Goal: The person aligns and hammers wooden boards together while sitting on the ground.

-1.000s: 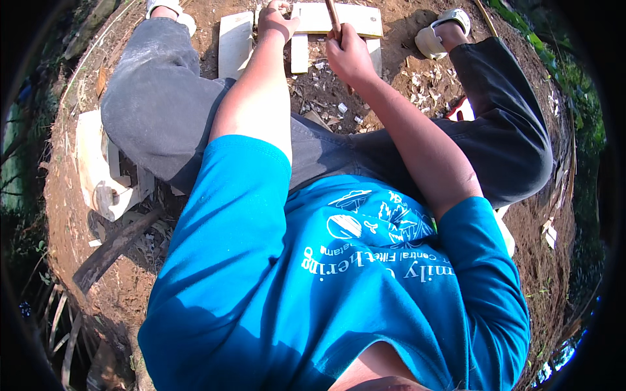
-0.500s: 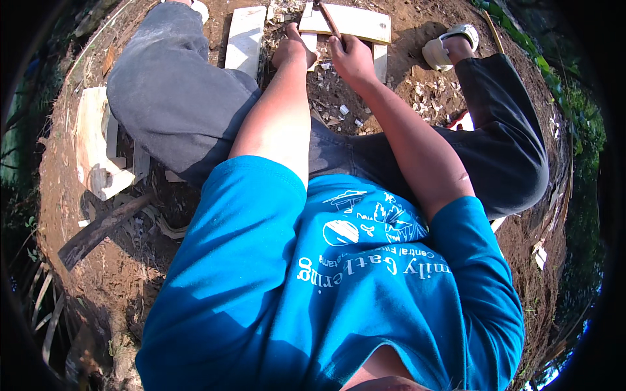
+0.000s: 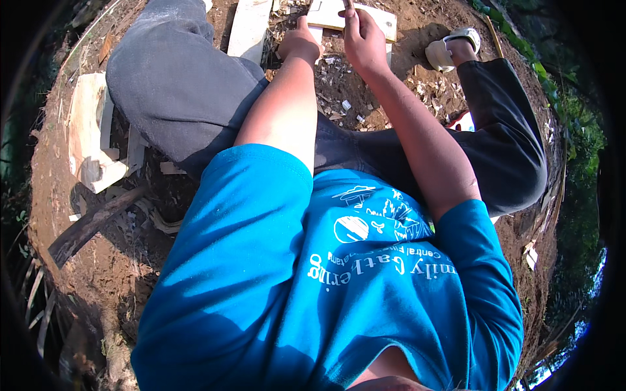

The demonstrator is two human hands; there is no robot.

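Note:
I sit on bare soil with my knees spread, in a blue shirt and dark trousers. A pale wooden block lies on the ground between my feet, at the top edge of the head view. My left hand is curled against the block's near left corner. My right hand is closed round a thin brown tool handle standing over the block. The tool's working end is cut off by the frame.
A pale plank lies left of the block. Wood chips litter the soil between my legs. Cut pale wood pieces and a dark stick lie at my left. A white sandal is on my right foot; greenery borders the right.
Both hands and the block have slid up toward the top edge of the picture as my head tipped down. The grips on block and tool handle look unchanged.

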